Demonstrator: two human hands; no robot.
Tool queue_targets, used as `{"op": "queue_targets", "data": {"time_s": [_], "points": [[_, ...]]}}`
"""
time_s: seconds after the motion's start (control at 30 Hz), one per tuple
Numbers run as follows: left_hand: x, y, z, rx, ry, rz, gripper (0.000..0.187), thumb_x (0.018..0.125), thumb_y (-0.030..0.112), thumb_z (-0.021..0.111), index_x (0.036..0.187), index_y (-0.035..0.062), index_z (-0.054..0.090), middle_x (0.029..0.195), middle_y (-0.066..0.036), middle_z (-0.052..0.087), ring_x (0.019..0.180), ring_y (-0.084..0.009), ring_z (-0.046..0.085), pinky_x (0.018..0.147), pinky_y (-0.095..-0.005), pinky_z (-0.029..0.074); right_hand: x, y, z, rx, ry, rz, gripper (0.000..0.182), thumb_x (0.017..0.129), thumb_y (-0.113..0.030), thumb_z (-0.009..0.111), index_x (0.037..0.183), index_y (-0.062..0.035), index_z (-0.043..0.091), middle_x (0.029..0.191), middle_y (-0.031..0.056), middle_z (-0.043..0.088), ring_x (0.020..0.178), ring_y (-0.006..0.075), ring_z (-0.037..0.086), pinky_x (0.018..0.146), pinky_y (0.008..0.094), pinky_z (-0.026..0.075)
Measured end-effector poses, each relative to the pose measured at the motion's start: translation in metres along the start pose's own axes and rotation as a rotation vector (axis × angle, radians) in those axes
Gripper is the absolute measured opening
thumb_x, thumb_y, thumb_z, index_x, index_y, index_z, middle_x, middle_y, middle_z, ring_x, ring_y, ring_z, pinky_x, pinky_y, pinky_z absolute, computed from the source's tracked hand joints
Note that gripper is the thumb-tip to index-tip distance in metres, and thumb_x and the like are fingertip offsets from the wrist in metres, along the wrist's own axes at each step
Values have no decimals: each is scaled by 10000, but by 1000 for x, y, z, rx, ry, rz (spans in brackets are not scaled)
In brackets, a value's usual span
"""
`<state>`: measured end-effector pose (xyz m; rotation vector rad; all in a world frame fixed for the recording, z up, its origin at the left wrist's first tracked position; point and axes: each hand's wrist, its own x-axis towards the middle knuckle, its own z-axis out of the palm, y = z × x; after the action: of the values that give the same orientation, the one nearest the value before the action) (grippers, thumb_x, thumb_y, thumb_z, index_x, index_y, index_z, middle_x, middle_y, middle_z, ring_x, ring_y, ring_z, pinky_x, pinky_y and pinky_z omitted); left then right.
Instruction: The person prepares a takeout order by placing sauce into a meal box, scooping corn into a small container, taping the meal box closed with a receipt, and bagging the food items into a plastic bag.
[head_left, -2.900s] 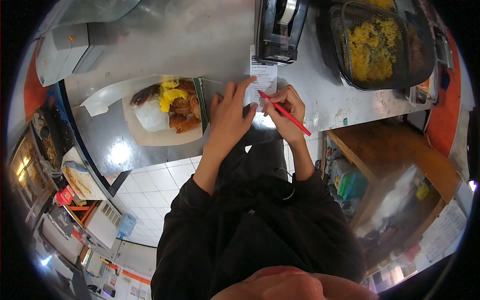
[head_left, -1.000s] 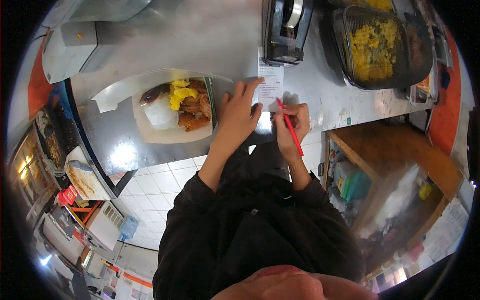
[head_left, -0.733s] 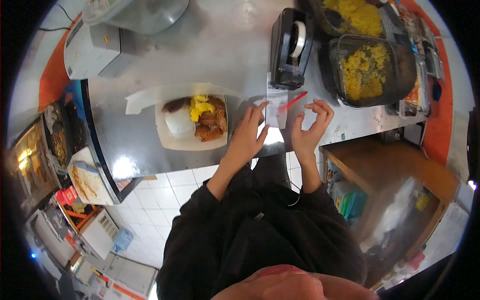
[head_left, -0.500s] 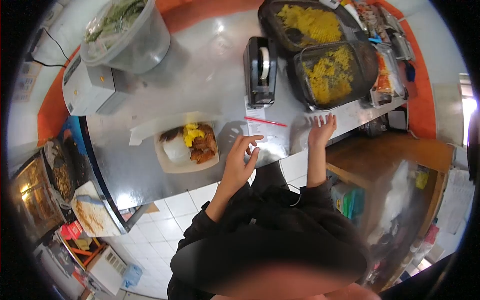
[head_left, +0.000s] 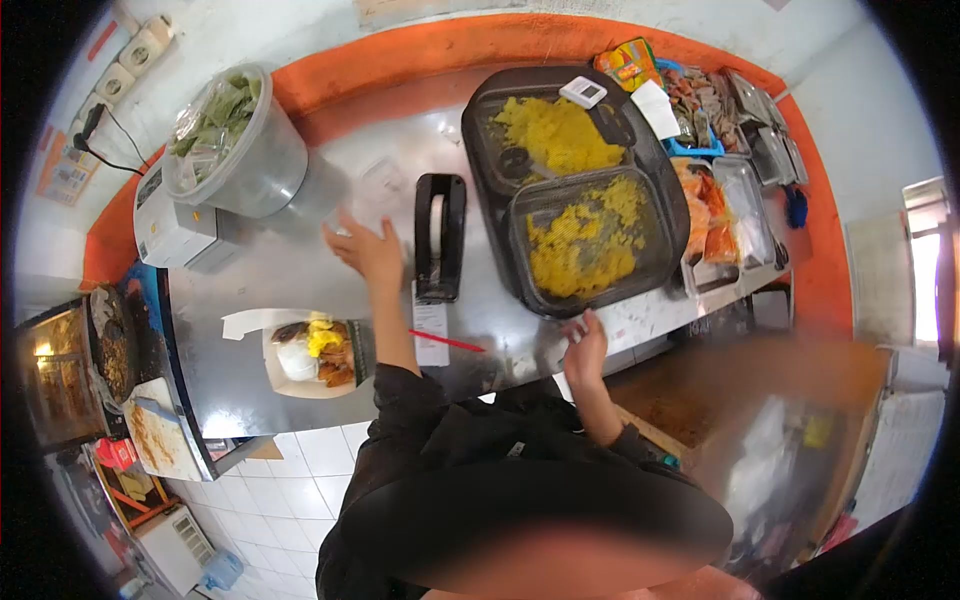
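My left hand [head_left: 368, 250], grip spread wide and empty, hovers mid-frame just left of the upright black tape dispenser [head_left: 440, 236], whose long axis runs up-frame; my right hand [head_left: 586, 352] is lower right, open.

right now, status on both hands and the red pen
Left hand open, raised over the counter, holding nothing. Right hand empty at the counter edge. Red pen lies across the receipt. Tape dispenser right beside the left hand.

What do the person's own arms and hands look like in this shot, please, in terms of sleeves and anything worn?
Both arms are in dark, black-looking long sleeves pushed up short of the wrists. The left hand and right hand are bare: no gloves show. Whether there are rings or a watch is too small to tell. A thin pale cord loop shows at the chest.
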<state>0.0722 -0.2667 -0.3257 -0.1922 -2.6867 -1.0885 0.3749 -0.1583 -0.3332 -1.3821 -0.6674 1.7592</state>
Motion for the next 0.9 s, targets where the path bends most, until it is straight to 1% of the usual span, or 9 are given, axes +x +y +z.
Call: {"op": "queue_targets", "data": {"time_s": [0.13, 0.2, 0.37, 0.53, 0.57, 0.63, 0.7, 0.77, 0.9], "points": [[33, 4, 16, 239, -39, -209, 892, 755, 383, 718, 1445, 163, 198, 1452, -324, 96, 1328, -504, 159, 1062, -583, 206, -25, -72, 19, 20, -97, 152, 149, 941, -197, 549, 974, -72, 474, 776, 31, 517, 749, 137, 509, 686, 325, 449], [46, -3, 16, 382, -207, -330, 964, 715, 442, 741, 1457, 194, 176, 1473, -300, 98, 1330, -493, 198, 1051, -589, 233, -41, -121, 39, -18, -515, 78, 156, 947, -186, 540, 967, -56, 457, 780, 49, 521, 709, 149, 530, 587, 310, 464], [52, -28, 33, 443, -207, -307, 893, 700, 398, 750, 1419, 185, 265, 1432, -219, 253, 1256, -435, 353, 977, -577, 346, 12, -221, 155, -205, -853, -685, 304, 992, -241, 441, 769, -62, 339, 543, 99, 512, 426, 159, 519, 375, 254, 402], [47, -3, 14, 438, -205, -298, 761, 708, 338, 735, 1355, 171, 371, 1353, -181, 347, 1177, -387, 436, 915, -525, 419, 50, -286, 289, -185, -987, -906, 380, 992, -323, 420, 899, 11, 574, 705, 83, 595, 571, 142, 557, 502, 258, 444], [43, 10, 4, 385, -98, -248, 727, 721, 316, 725, 1346, 169, 385, 1344, -186, 352, 1175, -388, 436, 924, -507, 415, 100, -323, 317, -306, -1594, -579, 306, 957, -339, 486, 1132, -89, 501, 1006, 138, 554, 902, 183, 516, 771, 312, 394], [37, 37, -18, 216, 90, -52, 672, 738, 271, 708, 1334, 164, 418, 1324, -193, 354, 1159, -376, 438, 937, -468, 403, 133, -341, 339, -430, -2149, -164, 490, 921, -355, 551, 1364, -189, 429, 1307, 193, 512, 1233, 223, 476, 1041, 366, 343], [24, 75, -47, -11, 94, 153, 648, 746, 229, 694, 1339, 160, 441, 1297, -193, 347, 1132, -353, 435, 949, -431, 383, 110, -288, 345, -549, -990, -1013, 354, 973, -314, 452, 883, -16, 620, 715, 88, 608, 594, 168, 579, 555, 292, 469], [1, 110, -73, -232, -132, 223, 649, 749, 190, 681, 1353, 157, 447, 1271, -186, 339, 1110, -334, 424, 962, -403, 363, 135, -251, 331, -1127, -1018, -1360, 302, 921, -262, 502, 869, 11, 617, 748, 180, 637, 649, 315, 628, 616, 398, 508], [-40, 126, -68, -486, -649, 302, 711, 703, 135, 712, 1362, 153, 444, 1254, -157, 363, 1111, -303, 434, 929, -366, 401, 162, -139, 259, -2088, -963, -826, 309, 861, -315, 584, 853, -20, 679, 882, 214, 657, 868, 371, 626, 768, 455, 483]]}}
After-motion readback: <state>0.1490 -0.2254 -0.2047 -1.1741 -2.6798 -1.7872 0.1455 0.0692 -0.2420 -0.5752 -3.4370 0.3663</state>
